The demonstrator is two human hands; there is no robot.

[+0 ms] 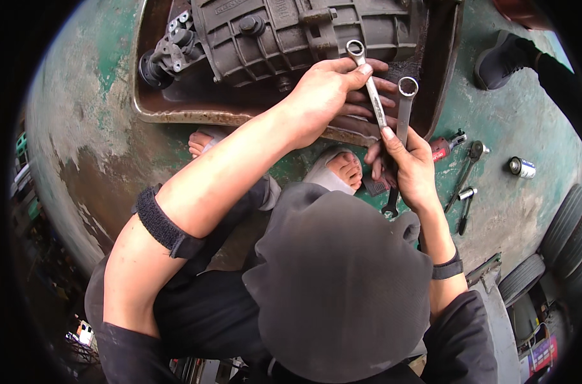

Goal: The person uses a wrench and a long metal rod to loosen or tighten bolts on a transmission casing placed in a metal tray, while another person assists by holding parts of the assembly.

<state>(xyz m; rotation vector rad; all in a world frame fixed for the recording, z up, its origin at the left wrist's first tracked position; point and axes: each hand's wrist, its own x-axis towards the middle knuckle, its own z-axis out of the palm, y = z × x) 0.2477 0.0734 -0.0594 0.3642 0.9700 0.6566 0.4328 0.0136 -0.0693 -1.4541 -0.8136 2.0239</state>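
Left hand (pixel 323 96) grip pinched one wrench (pixel 367 83); right hand (pixel 412 169) grip was closed on a second wrench (pixel 404 115). Both shafts ran upright, ring ends up, side by side just below the gearbox (pixel 291 38) in its rusty tray (pixel 175 115); the hands were equally near it.

Two wrenches (pixel 366 83) (pixel 403 112), one gearbox (pixel 291 35), one rusty tray (pixel 175 115), two tyres (pixel 563 224) (pixel 521 278).

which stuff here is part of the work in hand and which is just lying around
In hand: left hand holds a spanner; right hand holds a second spanner; gearbox in tray.

Lying about: ratchet, can, red tool.
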